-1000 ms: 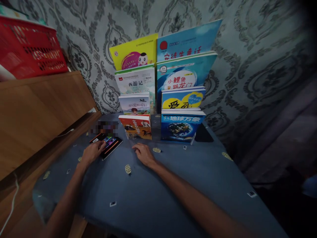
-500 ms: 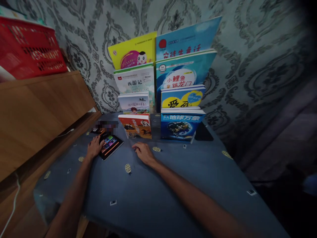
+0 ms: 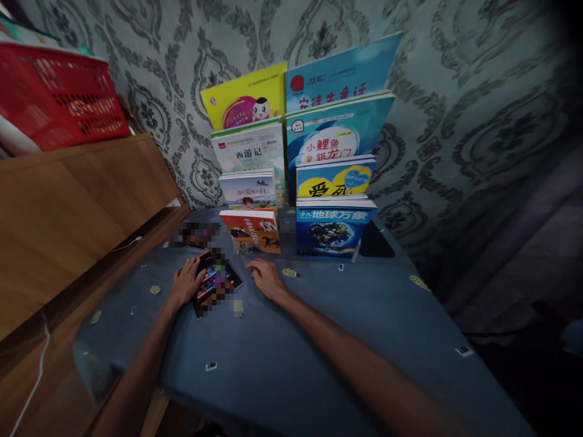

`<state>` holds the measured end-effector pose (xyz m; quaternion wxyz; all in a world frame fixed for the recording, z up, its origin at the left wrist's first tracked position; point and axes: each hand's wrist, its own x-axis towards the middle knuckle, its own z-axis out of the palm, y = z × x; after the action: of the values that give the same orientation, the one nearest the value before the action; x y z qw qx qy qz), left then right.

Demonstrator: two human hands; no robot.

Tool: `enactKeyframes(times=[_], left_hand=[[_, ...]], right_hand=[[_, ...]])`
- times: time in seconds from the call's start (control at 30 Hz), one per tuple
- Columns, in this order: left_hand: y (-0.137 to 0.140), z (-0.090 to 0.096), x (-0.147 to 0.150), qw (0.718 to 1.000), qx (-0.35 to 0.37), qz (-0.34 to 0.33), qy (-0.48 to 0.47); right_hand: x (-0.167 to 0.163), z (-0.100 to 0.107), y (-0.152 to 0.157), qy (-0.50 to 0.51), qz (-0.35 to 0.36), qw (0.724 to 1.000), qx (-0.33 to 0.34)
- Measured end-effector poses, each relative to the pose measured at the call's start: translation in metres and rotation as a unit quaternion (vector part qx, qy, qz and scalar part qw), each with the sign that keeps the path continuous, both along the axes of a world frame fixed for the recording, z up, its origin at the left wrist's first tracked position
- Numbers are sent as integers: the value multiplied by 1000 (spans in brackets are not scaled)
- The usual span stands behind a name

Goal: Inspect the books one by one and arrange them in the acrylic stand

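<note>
- The left hand (image 3: 186, 284) lies palm down across the left side of a dark book (image 3: 216, 280), its fingers slightly parted on the cover; whether the thumb grips the edge cannot be told.
- That book lies flat and slanted on the blue, pineapple-patterned tabletop (image 3: 282, 358), left of the right hand (image 3: 268, 280); part of its cover is blurred out.
- The right hand rests near the book, apart from it, with fingers loosely curled; whether they press together is unclear.
- Just behind the dark book lies another dark item (image 3: 194, 234), largely blurred out.
- Beyond the right hand, books stand upright in two stepped columns.
- The left column has an orange-red book (image 3: 253, 233) in front and a yellow book (image 3: 246, 91) at the back.
- The right column has a blue globe book (image 3: 332, 232) in front and a light-blue book (image 3: 341, 71) at the back.
- A dark flat object (image 3: 377, 241) lies right of the globe book.
- At far left, a red basket (image 3: 59, 100) sits on wooden furniture (image 3: 82, 209).
</note>
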<state>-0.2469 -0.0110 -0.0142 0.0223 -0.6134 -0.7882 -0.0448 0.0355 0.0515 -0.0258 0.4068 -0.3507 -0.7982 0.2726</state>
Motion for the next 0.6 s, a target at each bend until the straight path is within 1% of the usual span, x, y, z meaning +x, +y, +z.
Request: enactKeyframes(times=[0.2, 0.37, 0.5, 0.6], left_hand=[[-15, -10, 23, 998, 33, -59, 3], [-24, -12, 41, 993, 46, -107, -13], [-33, -9, 62, 986, 47, -155, -47], [-37, -6, 79, 971, 45, -208, -104]], right_hand=[[1, 1, -1, 23, -16, 999, 21], [3, 3, -5, 34, 6, 998, 47], [4, 3, -9, 48, 14, 997, 63], [7, 5, -11, 76, -5, 993, 87]])
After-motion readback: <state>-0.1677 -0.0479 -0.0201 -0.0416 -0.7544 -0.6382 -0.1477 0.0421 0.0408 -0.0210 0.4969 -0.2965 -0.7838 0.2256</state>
